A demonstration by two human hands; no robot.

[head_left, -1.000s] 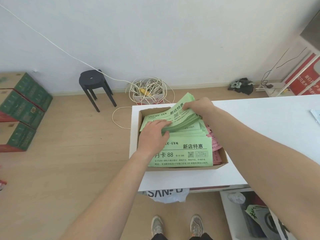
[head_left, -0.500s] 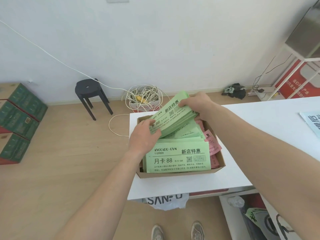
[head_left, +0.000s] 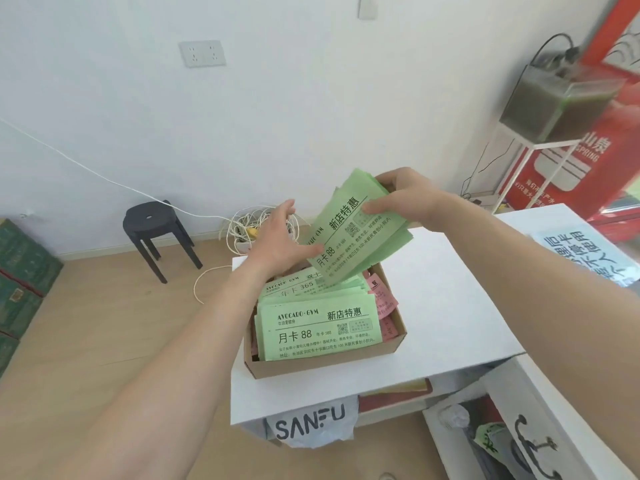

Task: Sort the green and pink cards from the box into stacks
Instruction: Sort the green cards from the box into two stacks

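A brown cardboard box (head_left: 322,367) sits at the left end of the white table (head_left: 450,306). It is filled with green cards (head_left: 318,329), and pink cards (head_left: 384,306) show along its right side. My right hand (head_left: 405,199) grips the top of a thick bundle of green cards (head_left: 356,233), lifted and tilted above the box's far end. My left hand (head_left: 280,242) touches the bundle's lower left edge with its thumb, fingers spread.
A black stool (head_left: 156,230) and a coil of white cable (head_left: 256,226) are on the wooden floor behind the table. Green crates (head_left: 20,278) stand at the left. A printed blue sheet (head_left: 585,258) lies at the table's right. A white bag (head_left: 311,424) hangs below the table edge.
The green bundle has risen out of the box and tilted steeper in my right hand. My left hand has let go its hold and opened beside the bundle. The view has tipped upward.
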